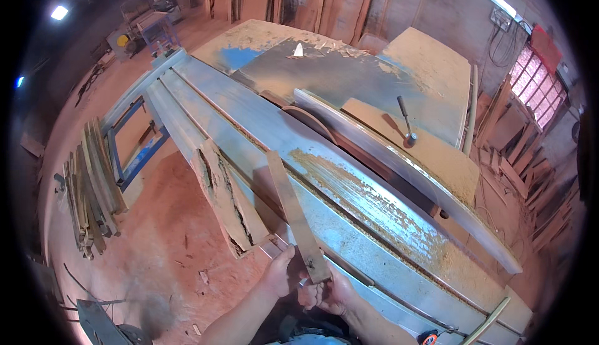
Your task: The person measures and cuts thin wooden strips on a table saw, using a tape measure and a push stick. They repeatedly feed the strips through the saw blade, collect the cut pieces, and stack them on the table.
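Note:
A narrow wooden strip (292, 211) slants up and away from me over the bed of a sliding table saw (374, 264). My right hand (334, 292) grips its near end, with the fingers curled beneath the wood. Close to the strip's left edge is my left hand (277, 275), thumb raised; its fingers are hidden, so I cannot tell whether it touches the strip. To the left, a rough, cracked plank (228, 198) lies on the saw's sliding carriage. Farther off, the round saw blade (310, 122) stands up beside a long fence (405, 167).
A dark-handled tool with a round head (409, 136) rests beyond the fence. Sawdust (374, 201) coats the bed. Wood strips (90, 189) lie at left beside a blue frame (140, 164). A curved pale stick (490, 320) and a tape measure (429, 338) are at the lower right.

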{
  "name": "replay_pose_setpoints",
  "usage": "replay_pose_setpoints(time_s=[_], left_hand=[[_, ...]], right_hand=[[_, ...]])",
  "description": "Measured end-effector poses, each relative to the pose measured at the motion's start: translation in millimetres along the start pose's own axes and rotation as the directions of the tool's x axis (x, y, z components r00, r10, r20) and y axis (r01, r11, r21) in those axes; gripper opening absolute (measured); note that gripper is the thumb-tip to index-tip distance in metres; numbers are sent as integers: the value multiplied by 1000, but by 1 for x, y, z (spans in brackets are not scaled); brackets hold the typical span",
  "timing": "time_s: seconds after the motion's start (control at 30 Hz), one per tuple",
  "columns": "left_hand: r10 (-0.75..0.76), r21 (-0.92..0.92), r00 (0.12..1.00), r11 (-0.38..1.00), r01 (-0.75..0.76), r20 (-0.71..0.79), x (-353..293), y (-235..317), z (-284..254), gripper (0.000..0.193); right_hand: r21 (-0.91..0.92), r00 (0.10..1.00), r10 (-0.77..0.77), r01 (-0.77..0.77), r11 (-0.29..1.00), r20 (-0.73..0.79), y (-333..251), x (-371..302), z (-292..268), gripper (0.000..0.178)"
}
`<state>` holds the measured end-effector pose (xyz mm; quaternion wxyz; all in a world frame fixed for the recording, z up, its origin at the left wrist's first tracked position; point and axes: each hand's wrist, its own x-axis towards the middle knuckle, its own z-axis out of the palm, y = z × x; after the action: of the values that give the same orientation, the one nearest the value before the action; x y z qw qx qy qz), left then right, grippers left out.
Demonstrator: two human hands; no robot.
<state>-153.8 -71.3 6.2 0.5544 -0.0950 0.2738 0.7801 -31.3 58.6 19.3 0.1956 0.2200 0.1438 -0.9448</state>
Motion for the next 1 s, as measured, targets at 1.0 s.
replay_pose_setpoints(time_s=[1.0], left_hand=[[77, 110, 994, 992, -69, -71, -11, -15, 27, 40]], right_hand=[[120, 975, -119, 143, 982, -189, 17, -28, 25, 23]])
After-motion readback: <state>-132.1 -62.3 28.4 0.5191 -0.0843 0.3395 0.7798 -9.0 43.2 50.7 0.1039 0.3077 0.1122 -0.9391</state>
